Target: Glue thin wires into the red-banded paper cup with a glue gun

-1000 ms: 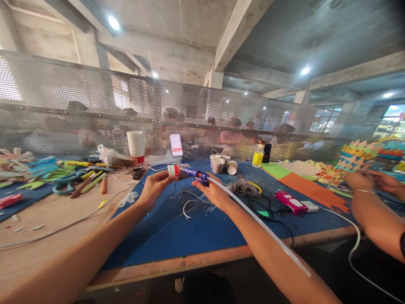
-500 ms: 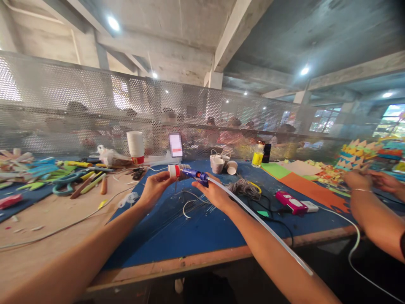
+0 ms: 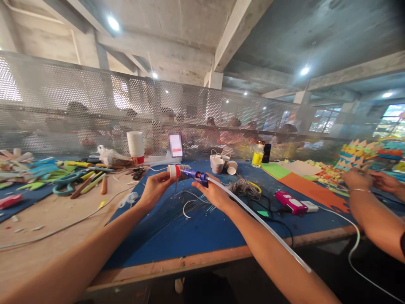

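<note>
My left hand (image 3: 157,185) pinches a small paper cup (image 3: 173,171), white with a red band, tipped on its side above the blue mat (image 3: 177,236). From the right, my right hand (image 3: 212,190) is wrapped round a blue glue gun (image 3: 196,174). The gun's tip is at the cup; whether they touch is too small to tell. A long clear glue stick (image 3: 268,228) sticks out of the gun's back and runs over my right forearm. Grey cord lies just beyond the cup, partly hidden by it.
Small cups (image 3: 217,164) and a cord coil (image 3: 243,188) lie behind my right hand. A cup stack (image 3: 135,145), scissors (image 3: 63,185) and knives are left. Rightward are a yellow-labelled bottle (image 3: 257,155), a pink device (image 3: 290,202) and another person's hands (image 3: 359,181).
The far end of the glue stick has shifted slightly up and left. Both my hands, the cup and the gun stay almost where they were.
</note>
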Tool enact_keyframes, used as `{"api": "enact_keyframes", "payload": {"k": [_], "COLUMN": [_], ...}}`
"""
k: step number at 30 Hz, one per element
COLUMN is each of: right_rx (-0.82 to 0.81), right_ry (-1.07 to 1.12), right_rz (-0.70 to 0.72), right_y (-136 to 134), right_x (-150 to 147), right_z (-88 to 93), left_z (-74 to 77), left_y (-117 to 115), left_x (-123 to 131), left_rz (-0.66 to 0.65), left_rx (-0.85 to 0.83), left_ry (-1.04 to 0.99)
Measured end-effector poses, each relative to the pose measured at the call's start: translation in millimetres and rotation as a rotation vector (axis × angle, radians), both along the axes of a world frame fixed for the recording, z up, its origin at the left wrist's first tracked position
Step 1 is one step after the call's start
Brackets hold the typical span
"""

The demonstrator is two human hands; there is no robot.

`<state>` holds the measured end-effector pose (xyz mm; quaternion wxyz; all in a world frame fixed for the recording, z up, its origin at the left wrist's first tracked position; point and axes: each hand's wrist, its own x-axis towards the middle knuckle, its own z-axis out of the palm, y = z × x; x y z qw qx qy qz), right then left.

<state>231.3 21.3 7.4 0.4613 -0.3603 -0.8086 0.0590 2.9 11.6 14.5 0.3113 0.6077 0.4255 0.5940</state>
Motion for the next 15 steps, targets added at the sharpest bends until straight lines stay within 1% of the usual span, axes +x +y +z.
{"api": "enact_keyframes", "payload": {"k": [6, 15], "right_rx": [0.006, -0.032], "right_ry": [-0.017, 0.001], "right_rz": [-0.024, -0.027], "right_y": [0.2, -0.7], "right_x": [0.2, -0.3], "right_z": [-0.2, 0.6], "left_z": [-1.2, -0.4], "left_y": [1.7, 0.5], "left_x": [-0.8, -0.8], "left_rz": [0.007, 0.021], "left_rx": [0.003, 0.001], "left_ry": [0.001, 0.02]}}
